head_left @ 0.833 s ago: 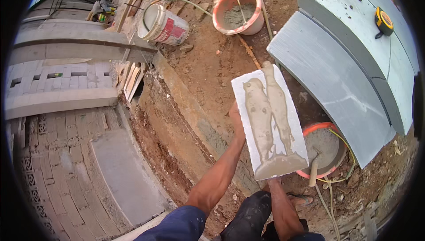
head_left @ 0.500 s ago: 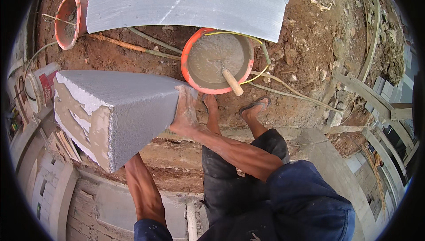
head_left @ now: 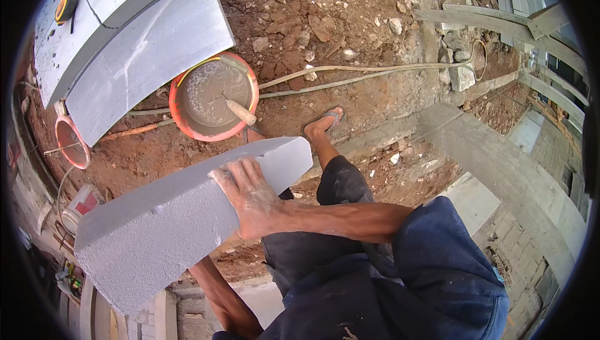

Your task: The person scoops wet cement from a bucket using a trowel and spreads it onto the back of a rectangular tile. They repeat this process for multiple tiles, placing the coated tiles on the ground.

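A large grey aerated concrete block (head_left: 156,227) is held up in front of me, tilted, with its right end higher. My right hand (head_left: 250,193) grips it near that end, fingers spread over the top edge. My left forearm (head_left: 225,296) runs up under the block's lower side; the block hides that hand, which bears it from beneath. Just beyond the block stands an orange-rimmed bucket (head_left: 181,118) of wet grey mortar (head_left: 206,93). A trowel with a wooden handle (head_left: 241,112) lies sunk in the mortar.
More grey blocks (head_left: 150,52) lie at the far left, with a yellow tape measure (head_left: 65,7) on top. A smaller orange bucket (head_left: 70,143) and a white-and-red pail (head_left: 84,205) stand at left. Hoses (head_left: 350,77) cross the rocky soil; a concrete beam (head_left: 500,159) runs along the right.
The block has turned and come closer to me, so its mortar-smeared end no longer shows. My right hand now lies over its top edge. The view has swung to the right.
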A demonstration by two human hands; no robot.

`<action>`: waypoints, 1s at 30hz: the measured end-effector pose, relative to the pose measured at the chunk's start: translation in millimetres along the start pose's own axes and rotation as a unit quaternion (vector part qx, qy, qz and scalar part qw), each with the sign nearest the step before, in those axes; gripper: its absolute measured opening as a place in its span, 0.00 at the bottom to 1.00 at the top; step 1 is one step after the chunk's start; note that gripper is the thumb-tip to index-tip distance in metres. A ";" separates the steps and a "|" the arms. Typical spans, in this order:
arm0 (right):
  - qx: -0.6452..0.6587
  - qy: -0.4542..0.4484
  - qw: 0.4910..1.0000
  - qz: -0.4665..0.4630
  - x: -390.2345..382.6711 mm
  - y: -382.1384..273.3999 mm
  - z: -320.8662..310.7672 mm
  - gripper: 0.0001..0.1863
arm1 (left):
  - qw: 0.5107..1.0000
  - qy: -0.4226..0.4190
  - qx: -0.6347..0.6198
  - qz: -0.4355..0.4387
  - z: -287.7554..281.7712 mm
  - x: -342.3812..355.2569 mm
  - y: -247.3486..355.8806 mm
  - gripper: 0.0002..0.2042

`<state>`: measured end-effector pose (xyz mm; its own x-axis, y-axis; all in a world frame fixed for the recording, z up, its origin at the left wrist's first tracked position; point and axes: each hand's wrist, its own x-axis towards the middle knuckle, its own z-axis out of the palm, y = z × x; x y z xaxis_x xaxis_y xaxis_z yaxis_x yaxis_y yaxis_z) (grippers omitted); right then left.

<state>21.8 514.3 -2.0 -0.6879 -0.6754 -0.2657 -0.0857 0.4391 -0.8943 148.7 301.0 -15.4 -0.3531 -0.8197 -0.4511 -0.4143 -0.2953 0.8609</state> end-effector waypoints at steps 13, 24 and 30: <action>-0.118 0.203 0.970 0.061 -214.2 -30.3 -274.3 0.56 | 0.959 -0.260 0.111 0.024 202.6 -132.2 37.5 0.12; -0.072 0.346 0.876 0.328 -393.5 108.0 -322.2 0.60 | 0.848 -0.489 0.203 -0.020 404.7 -299.2 -110.0 0.13; 0.051 0.374 0.745 0.550 -481.1 126.0 -283.6 0.61 | 0.779 -0.567 0.252 -0.088 436.6 -396.9 -212.2 0.13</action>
<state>137.5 1062.6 115.2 -0.5129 0.5962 -0.6176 0.8560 0.4096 -0.3155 10.5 903.3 -121.8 -0.6494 0.2561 -0.7160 -0.7161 0.1110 0.6891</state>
